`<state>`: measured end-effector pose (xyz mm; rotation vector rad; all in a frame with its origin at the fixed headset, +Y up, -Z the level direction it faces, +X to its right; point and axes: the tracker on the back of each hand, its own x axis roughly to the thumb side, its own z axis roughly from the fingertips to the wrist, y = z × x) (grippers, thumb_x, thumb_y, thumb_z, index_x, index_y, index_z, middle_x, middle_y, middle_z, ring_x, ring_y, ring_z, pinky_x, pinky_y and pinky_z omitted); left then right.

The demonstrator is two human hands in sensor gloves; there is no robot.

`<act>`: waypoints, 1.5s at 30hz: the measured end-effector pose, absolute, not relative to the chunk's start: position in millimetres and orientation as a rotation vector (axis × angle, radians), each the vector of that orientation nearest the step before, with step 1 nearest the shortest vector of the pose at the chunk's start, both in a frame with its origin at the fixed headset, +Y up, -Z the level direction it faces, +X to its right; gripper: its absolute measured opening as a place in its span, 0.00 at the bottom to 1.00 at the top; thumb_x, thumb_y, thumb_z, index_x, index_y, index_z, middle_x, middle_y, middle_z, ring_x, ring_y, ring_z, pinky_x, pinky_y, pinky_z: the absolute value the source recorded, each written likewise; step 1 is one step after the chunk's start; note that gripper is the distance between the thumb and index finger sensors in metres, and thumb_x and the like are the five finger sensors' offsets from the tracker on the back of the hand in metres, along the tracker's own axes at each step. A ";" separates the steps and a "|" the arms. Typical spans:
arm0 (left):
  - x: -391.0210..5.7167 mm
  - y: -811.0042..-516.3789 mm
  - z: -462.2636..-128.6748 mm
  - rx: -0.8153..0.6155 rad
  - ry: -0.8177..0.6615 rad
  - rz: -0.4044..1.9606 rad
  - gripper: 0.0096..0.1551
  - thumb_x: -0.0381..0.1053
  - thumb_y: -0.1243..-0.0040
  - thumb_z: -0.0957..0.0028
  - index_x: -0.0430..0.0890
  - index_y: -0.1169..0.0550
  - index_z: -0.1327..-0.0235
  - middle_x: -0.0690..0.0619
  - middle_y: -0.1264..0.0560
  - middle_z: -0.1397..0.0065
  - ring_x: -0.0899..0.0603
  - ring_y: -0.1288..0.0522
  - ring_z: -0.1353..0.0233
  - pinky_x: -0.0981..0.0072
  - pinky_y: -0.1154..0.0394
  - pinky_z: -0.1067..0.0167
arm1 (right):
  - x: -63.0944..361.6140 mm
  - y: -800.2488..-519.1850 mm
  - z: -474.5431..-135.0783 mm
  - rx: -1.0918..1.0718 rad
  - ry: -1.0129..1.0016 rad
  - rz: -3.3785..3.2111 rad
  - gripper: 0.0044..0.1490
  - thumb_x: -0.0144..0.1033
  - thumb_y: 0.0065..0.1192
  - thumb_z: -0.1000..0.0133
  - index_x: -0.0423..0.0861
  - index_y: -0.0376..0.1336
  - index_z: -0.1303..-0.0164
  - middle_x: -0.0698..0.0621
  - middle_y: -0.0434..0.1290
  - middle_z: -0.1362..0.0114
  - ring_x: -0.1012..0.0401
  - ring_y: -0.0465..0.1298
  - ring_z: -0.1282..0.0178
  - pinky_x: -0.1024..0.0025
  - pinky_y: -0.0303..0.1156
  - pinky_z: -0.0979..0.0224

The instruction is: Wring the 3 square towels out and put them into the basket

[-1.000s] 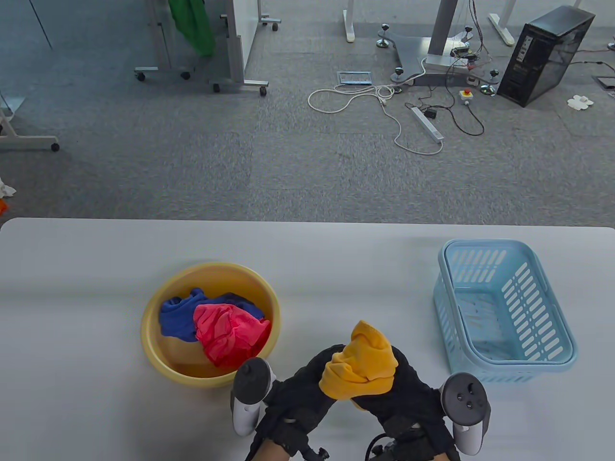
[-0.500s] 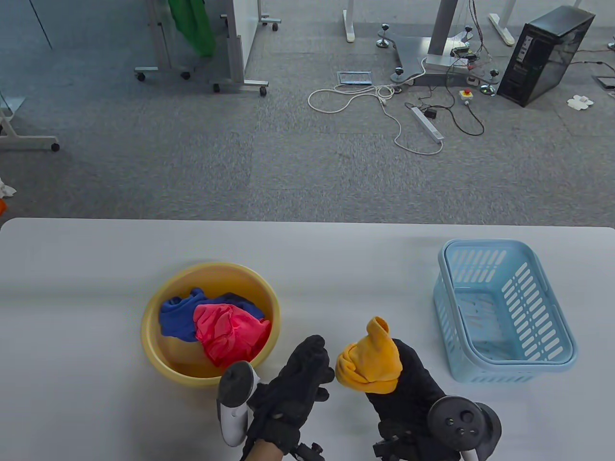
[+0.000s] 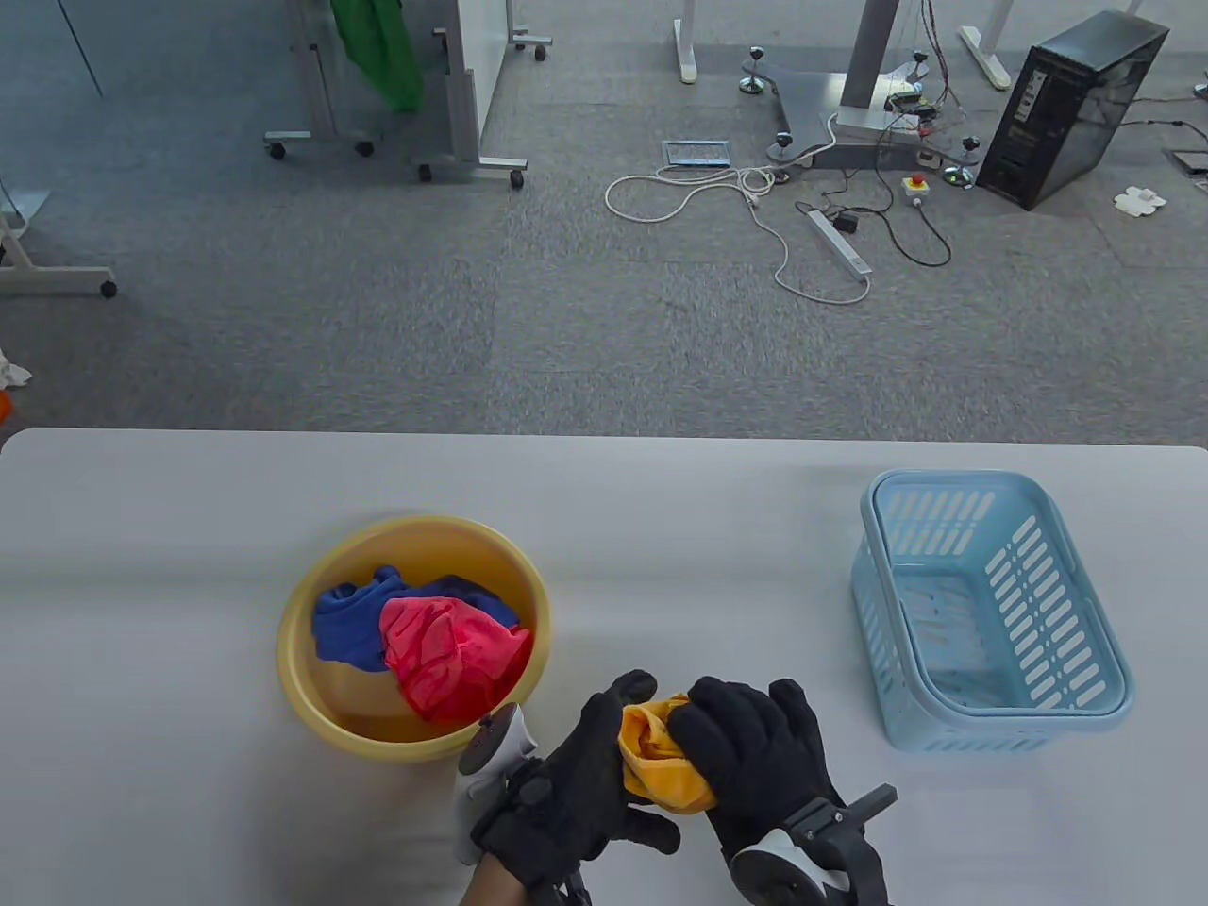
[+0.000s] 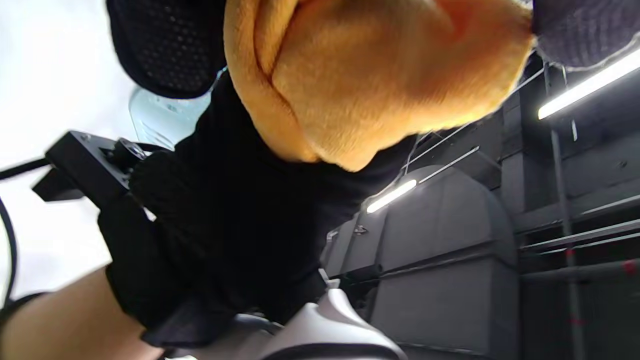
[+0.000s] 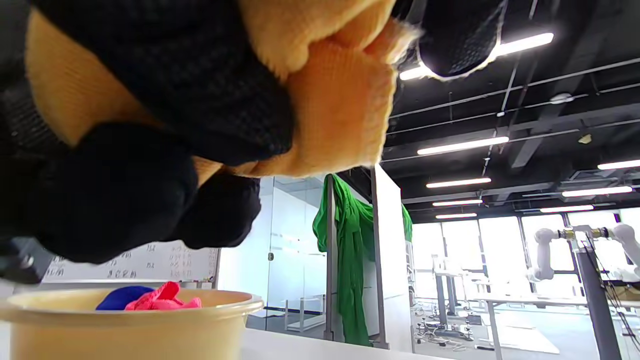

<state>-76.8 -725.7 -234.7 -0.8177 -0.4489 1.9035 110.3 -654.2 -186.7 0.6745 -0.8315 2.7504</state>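
Both gloved hands squeeze a bunched orange towel (image 3: pixel 656 764) above the table's near edge. My left hand (image 3: pixel 590 779) curls round its left side and my right hand (image 3: pixel 755 746) wraps over its right side. The orange towel (image 4: pixel 370 75) fills the top of the left wrist view, and the same towel (image 5: pixel 330 105) shows between black fingers in the right wrist view. A pink towel (image 3: pixel 448 651) and a blue towel (image 3: pixel 344 628) lie in the yellow basin (image 3: pixel 311 698) to the left. The light blue basket (image 3: pixel 1095 698) stands to the right, with no towel in it.
The white table (image 3: pixel 189 528) stretches wide around both containers. Beyond its far edge lies grey carpet with cables, a power strip (image 3: pixel 840 247) and a black computer case (image 3: pixel 1071 109). The yellow basin (image 5: pixel 125 320) sits close below my right hand.
The right hand held the orange towel upright alone half a second ago. Now both hands have closed round it, lower and nearer the table edge, with the towel squeezed small between them.
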 end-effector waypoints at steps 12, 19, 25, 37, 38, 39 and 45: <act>-78.8 -733.1 -233.7 -0.458 -0.181 1.753 0.36 0.65 0.49 0.34 0.48 0.37 0.19 0.40 0.31 0.29 0.34 0.22 0.54 0.65 0.19 0.63 | 109.8 -666.3 -194.9 0.658 -0.689 2.652 0.55 0.37 0.90 0.55 0.51 0.55 0.24 0.41 0.70 0.27 0.49 0.83 0.46 0.45 0.75 0.29; -81.8 -720.8 -232.5 -0.187 -0.214 1.581 0.32 0.62 0.49 0.37 0.45 0.30 0.25 0.39 0.25 0.37 0.36 0.19 0.63 0.68 0.19 0.74 | 118.5 -673.6 -204.8 0.569 -0.514 2.473 0.58 0.41 0.91 0.58 0.48 0.55 0.22 0.38 0.75 0.34 0.55 0.85 0.62 0.53 0.82 0.40; -84.5 -712.4 -232.2 -0.041 -0.290 1.475 0.31 0.60 0.48 0.39 0.43 0.25 0.32 0.37 0.23 0.43 0.38 0.18 0.68 0.70 0.20 0.79 | 124.5 -681.0 -210.9 0.465 -0.291 2.328 0.65 0.44 0.91 0.59 0.42 0.51 0.20 0.39 0.78 0.41 0.59 0.85 0.68 0.56 0.84 0.44; -95.6 -693.6 -233.7 0.201 -0.493 1.298 0.28 0.59 0.45 0.40 0.40 0.20 0.41 0.36 0.19 0.51 0.39 0.18 0.75 0.68 0.22 0.87 | 120.1 -702.5 -225.6 0.384 0.173 1.946 0.55 0.43 0.92 0.60 0.33 0.62 0.31 0.40 0.80 0.54 0.60 0.82 0.77 0.58 0.84 0.48; -95.8 -693.4 -234.1 0.203 -0.509 1.290 0.28 0.59 0.45 0.40 0.40 0.20 0.42 0.36 0.19 0.51 0.39 0.18 0.75 0.68 0.22 0.87 | 120.3 -704.1 -226.6 0.391 0.199 1.930 0.54 0.44 0.92 0.60 0.33 0.62 0.32 0.41 0.81 0.55 0.60 0.82 0.78 0.58 0.85 0.48; -96.0 -693.1 -234.2 0.209 -0.521 1.280 0.28 0.59 0.45 0.41 0.40 0.19 0.43 0.36 0.19 0.52 0.39 0.18 0.76 0.68 0.22 0.87 | 120.4 -705.5 -227.5 0.396 0.229 1.916 0.54 0.44 0.92 0.59 0.33 0.63 0.32 0.41 0.81 0.55 0.60 0.82 0.78 0.58 0.84 0.48; -95.9 -696.6 -232.4 0.272 -0.538 1.241 0.28 0.61 0.45 0.41 0.40 0.17 0.47 0.37 0.17 0.55 0.39 0.18 0.78 0.66 0.23 0.89 | 119.3 -721.7 -236.1 0.415 0.480 1.771 0.54 0.46 0.91 0.57 0.35 0.61 0.30 0.43 0.80 0.56 0.60 0.81 0.78 0.58 0.84 0.47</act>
